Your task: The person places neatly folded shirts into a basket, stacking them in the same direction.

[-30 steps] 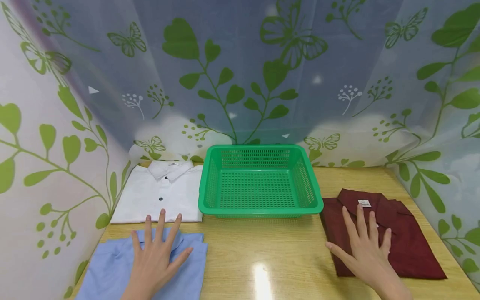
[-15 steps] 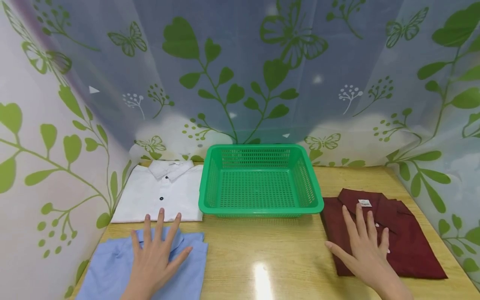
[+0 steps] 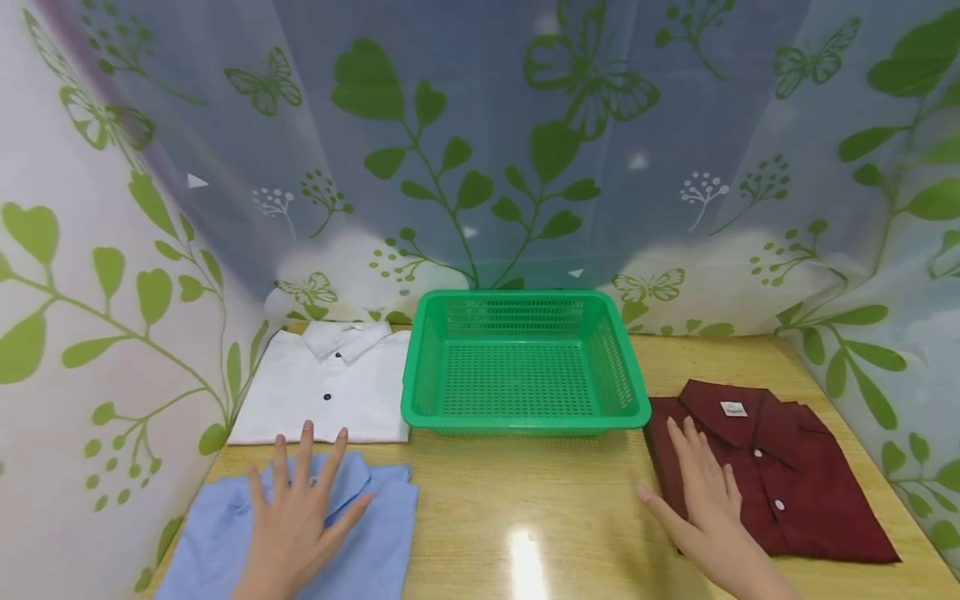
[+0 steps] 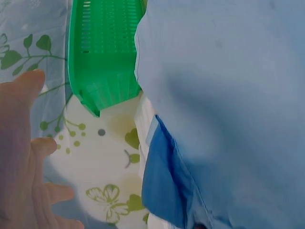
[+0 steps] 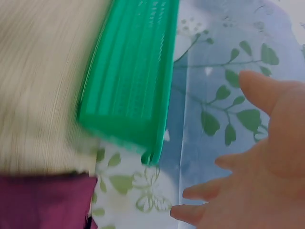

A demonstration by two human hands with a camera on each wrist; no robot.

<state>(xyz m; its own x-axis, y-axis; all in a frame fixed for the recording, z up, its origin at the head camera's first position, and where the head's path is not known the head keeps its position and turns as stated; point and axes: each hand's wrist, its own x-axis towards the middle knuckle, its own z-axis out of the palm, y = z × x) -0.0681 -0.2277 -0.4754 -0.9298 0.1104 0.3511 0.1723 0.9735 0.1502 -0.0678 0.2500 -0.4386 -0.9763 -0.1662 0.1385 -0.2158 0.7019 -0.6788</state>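
Plainly, the left hand [image 3: 291,521] has its fingers straight and spread apart, gripping nothing, above a light-blue folded cloth shirt [image 3: 378,542] at the near left. The right hand [image 3: 705,508], thumb held away from straight fingers and likewise gripping nothing, is over the left part of a dark-maroon folded collared shirt [image 3: 825,500] at the right, whose white rectangular tag [image 3: 733,409] shows at the collar. Farther out, beyond the blue shirt, lies a white folded collared shirt [image 3: 285,396] with dark round buttons. Just right of it, a green rectangular perforated plastic basket [image 3: 525,422] stands at the far middle of the yellowish wood-grain worktop [image 3: 480,517], before a leaf-and-butterfly-patterned cloth backdrop [image 3: 480,225].
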